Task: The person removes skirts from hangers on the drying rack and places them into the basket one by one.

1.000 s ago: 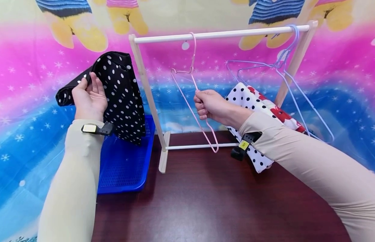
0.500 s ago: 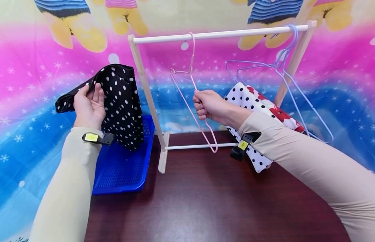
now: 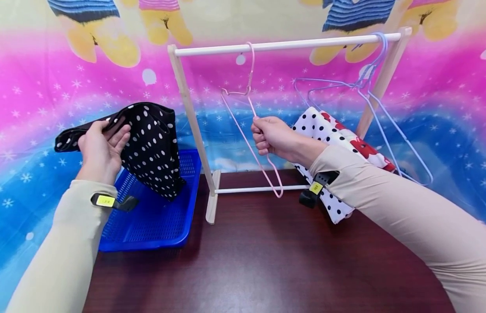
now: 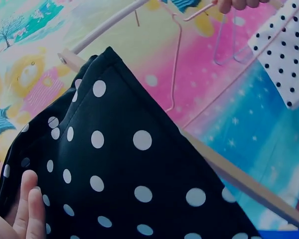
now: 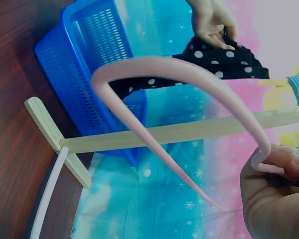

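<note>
A black cloth garment with white dots (image 3: 152,143) hangs folded from my left hand (image 3: 102,152), which pinches it near its upper fold. Its lower corner overlaps the far part of the blue basket (image 3: 149,244) in the head view. In the left wrist view the dotted cloth (image 4: 119,164) fills most of the picture, fingertips showing at its left edge. My right hand (image 3: 274,135) grips one side of a pink hanger (image 5: 144,68), whose hook sits over the rack's top bar (image 3: 297,44). The hanger carries no cloth.
At the rack's right end hang blue hangers (image 3: 362,82). A white cloth with black dots and a red print (image 3: 313,124) hangs there, partly behind my right forearm. The rack's left foot (image 3: 212,208) stands on the dark wooden table (image 3: 266,261), beside the basket. A printed curtain backs everything.
My left hand has come down and to the left with the black dotted garment, showing more of the basket. The right hand and pink hanger stay in place.
</note>
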Available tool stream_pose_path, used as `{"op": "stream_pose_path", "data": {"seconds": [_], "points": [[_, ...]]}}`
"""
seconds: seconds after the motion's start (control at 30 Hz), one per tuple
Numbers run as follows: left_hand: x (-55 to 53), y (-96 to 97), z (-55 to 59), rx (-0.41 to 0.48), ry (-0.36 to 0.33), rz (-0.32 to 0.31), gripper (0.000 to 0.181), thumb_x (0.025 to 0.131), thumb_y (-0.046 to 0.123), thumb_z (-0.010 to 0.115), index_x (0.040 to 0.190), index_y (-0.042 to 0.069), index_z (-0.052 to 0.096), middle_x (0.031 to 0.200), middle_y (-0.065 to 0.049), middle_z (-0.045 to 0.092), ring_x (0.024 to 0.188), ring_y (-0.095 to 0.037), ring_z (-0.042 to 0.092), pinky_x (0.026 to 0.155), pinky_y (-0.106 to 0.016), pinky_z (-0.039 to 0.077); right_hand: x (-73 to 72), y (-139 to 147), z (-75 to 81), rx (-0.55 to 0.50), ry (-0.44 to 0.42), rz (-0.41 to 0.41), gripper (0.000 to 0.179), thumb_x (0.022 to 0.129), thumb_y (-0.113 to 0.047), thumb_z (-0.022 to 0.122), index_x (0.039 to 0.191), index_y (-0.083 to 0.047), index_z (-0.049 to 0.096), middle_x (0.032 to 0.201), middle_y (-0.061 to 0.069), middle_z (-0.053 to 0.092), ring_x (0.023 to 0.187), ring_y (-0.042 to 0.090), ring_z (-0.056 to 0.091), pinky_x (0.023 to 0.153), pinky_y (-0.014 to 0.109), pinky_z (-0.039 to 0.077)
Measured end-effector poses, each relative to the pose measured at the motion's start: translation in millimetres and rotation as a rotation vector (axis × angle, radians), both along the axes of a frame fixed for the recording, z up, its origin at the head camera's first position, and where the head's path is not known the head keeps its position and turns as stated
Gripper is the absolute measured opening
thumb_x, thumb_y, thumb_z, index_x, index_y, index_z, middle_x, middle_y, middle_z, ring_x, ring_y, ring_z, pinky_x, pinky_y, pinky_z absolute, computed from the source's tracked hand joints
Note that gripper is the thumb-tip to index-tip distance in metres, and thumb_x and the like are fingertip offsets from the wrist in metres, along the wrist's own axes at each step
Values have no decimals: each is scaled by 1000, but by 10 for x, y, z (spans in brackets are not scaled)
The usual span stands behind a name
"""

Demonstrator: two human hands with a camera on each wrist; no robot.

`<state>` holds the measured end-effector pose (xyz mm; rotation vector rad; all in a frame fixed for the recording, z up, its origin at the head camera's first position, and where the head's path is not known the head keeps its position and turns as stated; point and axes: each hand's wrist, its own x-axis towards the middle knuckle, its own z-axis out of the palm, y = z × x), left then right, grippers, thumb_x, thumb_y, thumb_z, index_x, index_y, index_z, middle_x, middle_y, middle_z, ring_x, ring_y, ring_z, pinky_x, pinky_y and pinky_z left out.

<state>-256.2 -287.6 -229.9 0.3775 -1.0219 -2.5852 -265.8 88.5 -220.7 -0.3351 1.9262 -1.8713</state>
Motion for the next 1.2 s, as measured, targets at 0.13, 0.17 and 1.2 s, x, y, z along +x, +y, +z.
{"op": "stream_pose_path", "data": {"seconds": [0.13,0.17,1.2], "points": [[93,-42,-35,-36,-21,23,11,101,11,57,111,11,52,84,-12,79,56,-26,74,48,-31,58,-2,2,2,1,0,1,44,112,-35,23,77,-11,32,58,-6,28,49,9,26,51,22,27],[115,-48,-46,-42,-23,26,13,101,12,58,112,12,50,83,-12,79,56,-26,73,47,-32,57,-5,2,0,0,1,4,44,112,-35,22,77,-11,32,58,-6,28,49,9,26,51,22,27],[489,170,-511,-242,-48,-61,23,101,15,59,114,9,41,72,-9,76,55,-22,73,50,-30,59,4,-44,-10,1,-2,2,44,112,-34,23,76,-11,30,58,-6,27,49,8,26,52,23,26]]}}
